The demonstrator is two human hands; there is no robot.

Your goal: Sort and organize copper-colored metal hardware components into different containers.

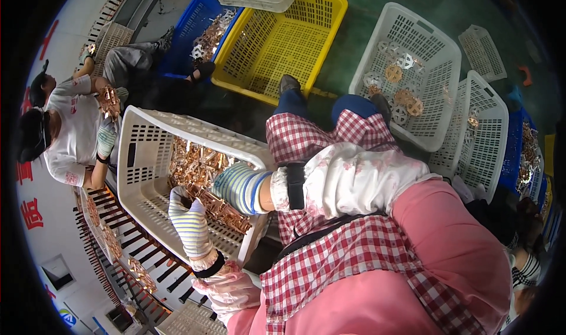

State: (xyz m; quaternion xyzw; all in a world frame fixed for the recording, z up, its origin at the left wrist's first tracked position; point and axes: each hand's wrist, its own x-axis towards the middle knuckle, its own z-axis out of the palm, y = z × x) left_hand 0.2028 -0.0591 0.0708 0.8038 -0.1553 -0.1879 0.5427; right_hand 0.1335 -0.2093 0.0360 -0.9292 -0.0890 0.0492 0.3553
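Observation:
Both my hands wear striped knit gloves and are over a white plastic basket of loose copper-coloured metal pieces. Between them is a row of copper-coloured metal parts, packed side by side. My left hand is closed round the near left end of this row, its thumb side uppermost. My right hand reaches in from the right and presses against the row's far side, its fingertips partly hidden by the parts. The exact kind of part cannot be made out.
A roller conveyor carrying more copper parts runs along the left. A co-worker in striped gloves holds similar parts there. Ahead on the floor stand a yellow basket, a blue basket and a white basket with round pieces.

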